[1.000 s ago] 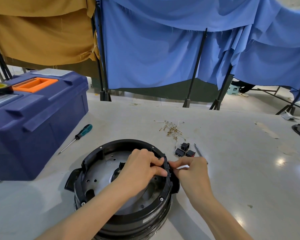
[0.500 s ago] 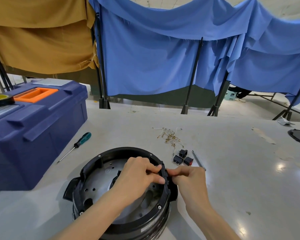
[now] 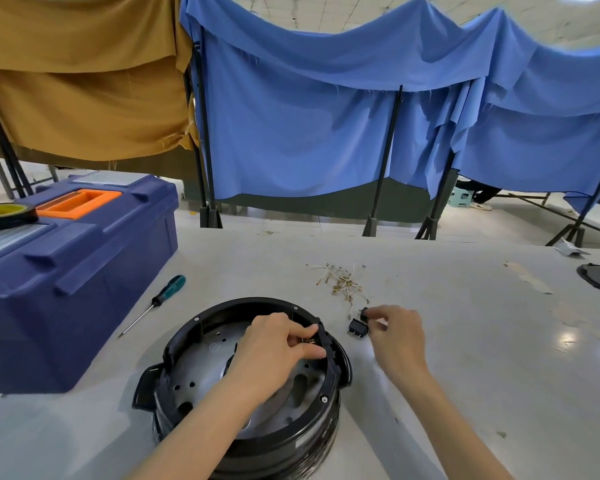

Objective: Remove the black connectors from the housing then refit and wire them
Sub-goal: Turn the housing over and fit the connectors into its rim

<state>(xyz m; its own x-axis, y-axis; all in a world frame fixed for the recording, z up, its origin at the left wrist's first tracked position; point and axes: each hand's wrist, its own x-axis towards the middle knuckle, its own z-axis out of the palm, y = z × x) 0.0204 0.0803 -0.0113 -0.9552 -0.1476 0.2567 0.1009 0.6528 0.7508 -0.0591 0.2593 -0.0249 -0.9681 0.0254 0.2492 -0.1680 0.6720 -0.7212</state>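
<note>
So the round black housing [image 3: 243,386] sits low in the middle of the frame on the pale bench [image 3: 465,341], open side up, with the perforated metal plate showing inside. The left hand [image 3: 274,351] is down in it at the right-hand rim, thumb and forefinger pinched on something small with a bit of metal showing; too tiny to say exactly what. The right hand [image 3: 395,334] is out on the bench just right of the housing, its grip clenched on one of the loose black connectors [image 3: 358,327] lying there. Another of them rests right beside its fingertips.

Just above those, toward the centre of the frame, there's a messy little pile of wires with brass terminals [image 3: 340,284]. A teal-handled screwdriver [image 3: 153,304] lies left of the housing, near the big blue toolbox [image 3: 66,271] that fills the left side, with a roll of tape [image 3: 6,214] on its lid.
</note>
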